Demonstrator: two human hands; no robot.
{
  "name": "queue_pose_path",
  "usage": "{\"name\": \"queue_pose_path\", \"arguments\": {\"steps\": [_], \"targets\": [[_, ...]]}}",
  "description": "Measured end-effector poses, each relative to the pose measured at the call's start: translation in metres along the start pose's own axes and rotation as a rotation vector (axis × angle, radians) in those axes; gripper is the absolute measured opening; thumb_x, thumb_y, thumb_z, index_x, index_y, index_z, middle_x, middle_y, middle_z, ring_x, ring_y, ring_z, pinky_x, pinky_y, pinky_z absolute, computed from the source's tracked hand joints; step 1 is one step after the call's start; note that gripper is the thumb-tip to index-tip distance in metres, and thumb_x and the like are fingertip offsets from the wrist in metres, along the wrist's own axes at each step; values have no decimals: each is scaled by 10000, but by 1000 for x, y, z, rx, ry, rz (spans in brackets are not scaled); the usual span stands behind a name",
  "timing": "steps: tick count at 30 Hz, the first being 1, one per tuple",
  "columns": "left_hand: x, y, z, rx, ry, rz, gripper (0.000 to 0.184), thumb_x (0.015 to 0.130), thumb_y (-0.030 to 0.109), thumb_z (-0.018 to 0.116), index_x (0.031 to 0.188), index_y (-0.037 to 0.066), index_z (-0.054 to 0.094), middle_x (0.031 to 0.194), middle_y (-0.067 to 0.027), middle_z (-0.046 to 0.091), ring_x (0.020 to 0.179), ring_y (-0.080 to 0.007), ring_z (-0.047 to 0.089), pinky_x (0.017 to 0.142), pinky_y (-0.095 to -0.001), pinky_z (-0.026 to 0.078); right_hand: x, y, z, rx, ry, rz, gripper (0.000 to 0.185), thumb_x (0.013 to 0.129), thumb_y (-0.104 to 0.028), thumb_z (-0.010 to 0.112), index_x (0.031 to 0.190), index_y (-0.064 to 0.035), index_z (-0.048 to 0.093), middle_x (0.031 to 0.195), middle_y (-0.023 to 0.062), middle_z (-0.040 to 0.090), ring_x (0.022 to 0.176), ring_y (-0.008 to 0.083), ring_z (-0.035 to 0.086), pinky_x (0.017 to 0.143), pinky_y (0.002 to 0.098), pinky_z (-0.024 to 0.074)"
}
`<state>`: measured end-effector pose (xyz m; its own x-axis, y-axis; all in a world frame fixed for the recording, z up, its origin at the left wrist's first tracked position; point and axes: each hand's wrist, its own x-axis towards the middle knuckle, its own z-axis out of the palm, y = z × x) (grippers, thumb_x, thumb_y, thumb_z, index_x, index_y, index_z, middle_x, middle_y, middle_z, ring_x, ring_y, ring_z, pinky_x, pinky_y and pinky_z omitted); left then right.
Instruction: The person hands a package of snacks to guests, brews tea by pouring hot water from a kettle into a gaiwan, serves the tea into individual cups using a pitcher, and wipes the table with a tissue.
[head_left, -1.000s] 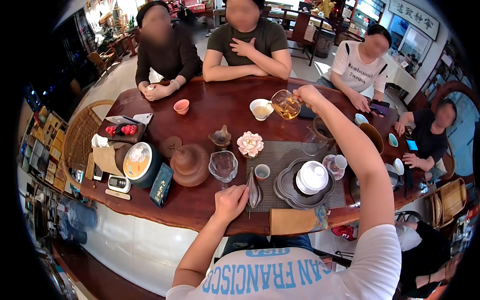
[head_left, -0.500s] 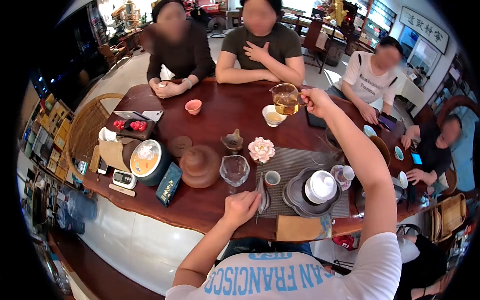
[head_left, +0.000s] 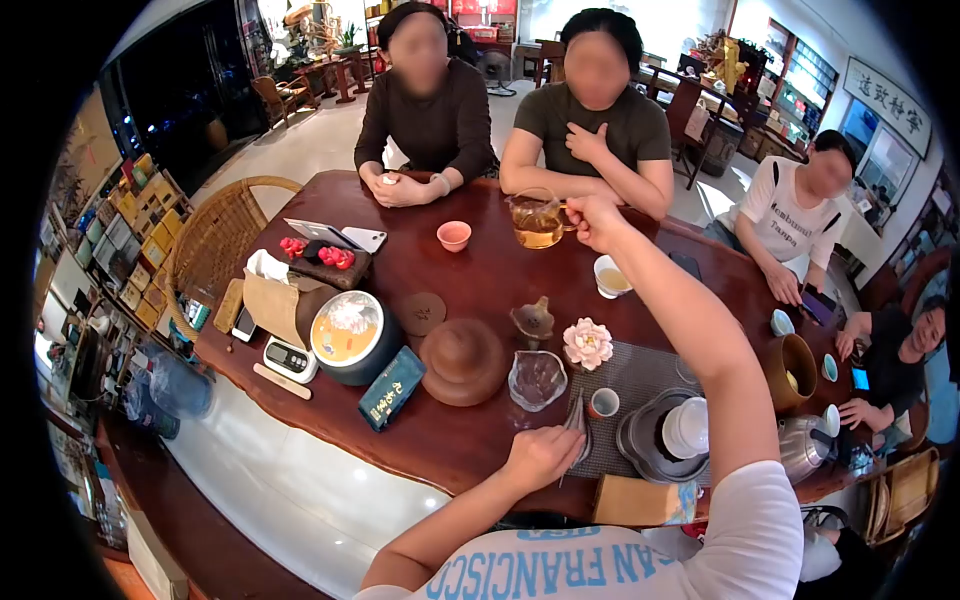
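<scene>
My right hand [head_left: 593,222] grips the handle of a glass pitcher [head_left: 536,222] with amber tea in it, held over the far side of the table. Behind it and to its right sits a white cup [head_left: 612,284] with pale tea, partly under my forearm. A pink cup [head_left: 453,236] stands to the pitcher's left. Near the front edge, my left hand [head_left: 543,458] lies with curled fingers against a slim dark grey leaf-shaped piece [head_left: 579,425]; what the fingers hold, if anything, is hidden. Just beyond are a small grey-and-brown cup [head_left: 603,403] and a clear glass bowl [head_left: 537,381].
A white lidded bowl [head_left: 686,428] sits on a dark scalloped tray [head_left: 640,440] at right. A brown domed pot [head_left: 462,365], a pink flower [head_left: 588,343], a blue packet [head_left: 391,389] and a round tin [head_left: 350,330] stand around. Several people sit at the table's far and right sides.
My right hand has carried the pitcher left, away from the white cup toward the pink one. My view has swung left. The left hand stays by the leaf-shaped piece.
</scene>
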<state>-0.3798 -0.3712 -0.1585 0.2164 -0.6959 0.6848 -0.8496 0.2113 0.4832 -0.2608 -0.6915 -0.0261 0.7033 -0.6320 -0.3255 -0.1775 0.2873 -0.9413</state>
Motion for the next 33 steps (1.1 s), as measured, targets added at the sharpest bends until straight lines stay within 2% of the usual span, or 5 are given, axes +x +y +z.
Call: {"name": "queue_pose_path", "arguments": {"steps": [4,11,24,27,33], "targets": [[1,0,1,-18,59,-31,69,794,106,671,796,51,629,619,-75,554,530,-239,573,468,-356,456,22,11,29,-47,-14,2,216,911,-191,520,714,-103,517,617,-35,416,496,59,288,430,208,235],[0,-1,0,0,27,-20,78,788,104,675,803,40,632,610,-79,546,522,-240,569,473,-352,459,55,22,58,-145,-16,-14,249,918,-225,519,715,-81,518,621,-17,420,476,79,301,417,239,232],[2,2,-5,2,-7,-15,63,791,101,662,778,55,621,606,-77,545,516,-235,571,462,-345,460,64,21,85,-410,-25,-66,269,922,-238,542,711,-72,543,607,-12,446,478,70,315,395,232,216],[1,1,-2,-21,5,-17,61,794,101,659,786,51,624,615,-83,553,524,-240,578,466,-347,465,62,20,91,-502,-3,-129,290,910,-247,562,682,-67,557,610,-3,470,470,87,316,395,251,205],[0,2,-3,-26,-6,-14,67,799,111,660,792,54,627,617,-83,556,530,-245,582,470,-349,471,68,20,94,-661,-8,-210,300,883,-254,586,643,-75,563,554,-1,436,422,123,289,400,298,208]]}}
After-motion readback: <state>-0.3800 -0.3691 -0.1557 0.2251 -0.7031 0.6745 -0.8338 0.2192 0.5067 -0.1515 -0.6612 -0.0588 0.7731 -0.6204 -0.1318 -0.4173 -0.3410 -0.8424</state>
